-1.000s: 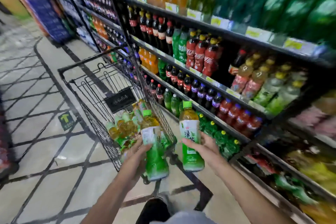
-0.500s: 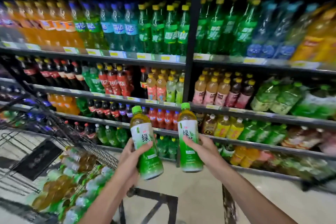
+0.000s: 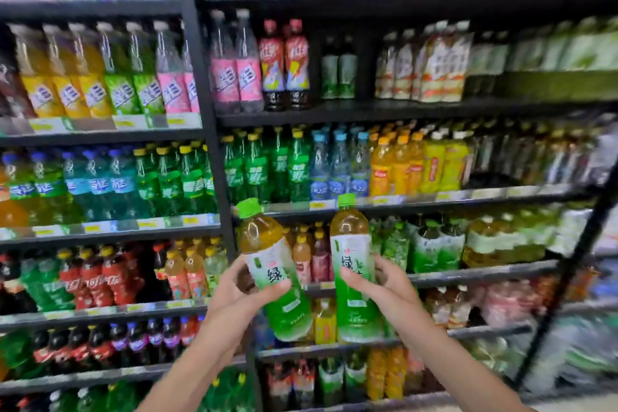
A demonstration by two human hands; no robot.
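Green-capped tea bottles (image 3: 272,264), amber above green labels.

The store light is bright and even, falling from above, with no hard shadows. Motion blur smears the whole frame, heaviest at the top and right edges, where the black metal shelves (image 3: 384,110) bend with wide-angle distortion. Labels stay barely readable near the centre; small highlights glint on the plastic.

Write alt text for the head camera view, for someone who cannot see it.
The left hand grips a tilted bottle of green-capped tea and the right hand an upright bottle, before dark shelves packed with soft drinks.
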